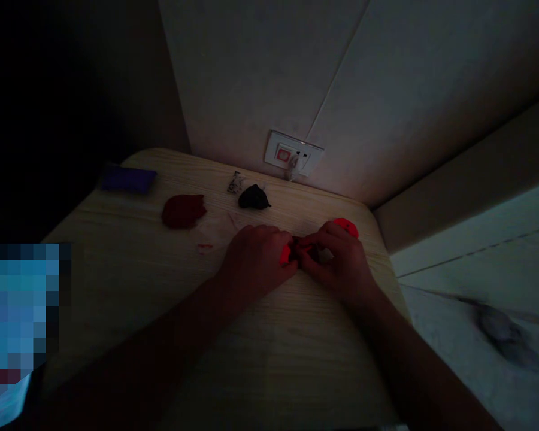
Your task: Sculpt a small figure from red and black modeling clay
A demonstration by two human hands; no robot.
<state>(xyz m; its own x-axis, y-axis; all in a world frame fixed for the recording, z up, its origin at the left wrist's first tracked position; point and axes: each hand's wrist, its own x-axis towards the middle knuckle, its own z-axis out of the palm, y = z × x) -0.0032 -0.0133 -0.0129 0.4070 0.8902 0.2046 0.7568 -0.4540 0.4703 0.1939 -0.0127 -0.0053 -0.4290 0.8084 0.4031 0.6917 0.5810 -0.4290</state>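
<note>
Both my hands meet over the far middle of a small wooden table (269, 359). My left hand (256, 260) is curled closed, with a bright red piece of clay (286, 254) showing at its fingertips. My right hand (339, 260) is also closed, its fingers pinching at the same red clay from the other side. Another bright red lump (347, 226) peeks out just behind my right hand. The light is dim, so the clay's shape between the fingers is hard to make out.
A dark red clay lump (182, 210), a black lump (253, 197) with a small wrapper (236, 182) and a purple block (128, 179) lie on the table's far side. A wall socket (293, 156) with a plug sits behind. A pale floor lies at the right.
</note>
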